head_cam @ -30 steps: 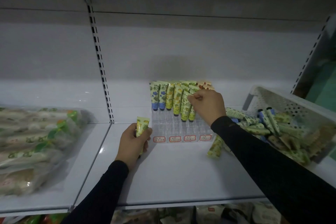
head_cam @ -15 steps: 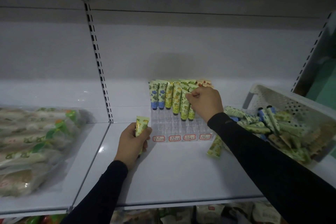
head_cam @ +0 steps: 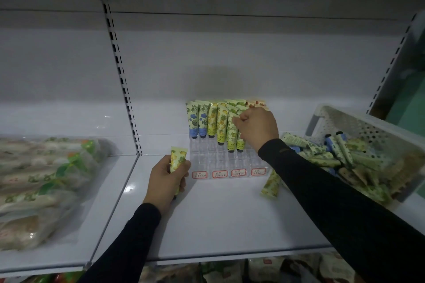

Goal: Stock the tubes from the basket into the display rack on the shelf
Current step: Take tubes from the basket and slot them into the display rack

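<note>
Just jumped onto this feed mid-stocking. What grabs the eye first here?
The clear display rack at the back centre of the shelf, with patterned tubes standing in its rear rows, where the right hand pinches the top of a green tube. The left hand holds a yellow tube upright just left of the rack. At right, a white basket lies heaped with more tubes.

Rack (head_cam: 230, 163): mid-shelf (head_cam: 218, 225), before us
Basket (head_cam: 358, 122): to our right of rack
Bags (head_cam: 41, 181): far left
</note>
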### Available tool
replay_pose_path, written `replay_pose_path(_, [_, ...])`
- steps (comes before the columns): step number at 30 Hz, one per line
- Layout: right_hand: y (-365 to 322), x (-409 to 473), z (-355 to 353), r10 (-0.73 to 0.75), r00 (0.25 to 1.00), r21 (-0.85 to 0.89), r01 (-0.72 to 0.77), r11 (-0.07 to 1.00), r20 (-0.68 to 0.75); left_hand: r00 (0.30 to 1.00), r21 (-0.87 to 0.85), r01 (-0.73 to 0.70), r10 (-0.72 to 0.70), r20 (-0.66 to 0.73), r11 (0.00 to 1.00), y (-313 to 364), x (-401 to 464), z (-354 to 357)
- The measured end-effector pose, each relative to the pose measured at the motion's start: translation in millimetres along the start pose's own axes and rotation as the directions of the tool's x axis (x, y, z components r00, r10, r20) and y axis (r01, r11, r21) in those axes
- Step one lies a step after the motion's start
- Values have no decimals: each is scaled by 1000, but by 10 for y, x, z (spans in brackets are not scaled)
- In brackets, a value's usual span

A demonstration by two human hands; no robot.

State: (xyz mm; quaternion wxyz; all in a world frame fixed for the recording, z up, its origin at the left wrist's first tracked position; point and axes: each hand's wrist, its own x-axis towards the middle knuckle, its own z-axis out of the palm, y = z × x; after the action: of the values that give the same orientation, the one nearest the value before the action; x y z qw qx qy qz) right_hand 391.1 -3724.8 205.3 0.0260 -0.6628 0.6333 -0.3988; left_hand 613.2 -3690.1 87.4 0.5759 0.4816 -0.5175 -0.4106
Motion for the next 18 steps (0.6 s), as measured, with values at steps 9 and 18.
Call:
replay_pose_path(9, [-11,16,-39,32,999,-99,-32,995,-1,1000,-11,8,-8,3,1000,0,-1,-9])
replay_pose_path(18, [-34,-212,-149,-55,995,46,60,997,-88,998,23,32,-33,57,999,115,-62,-6])
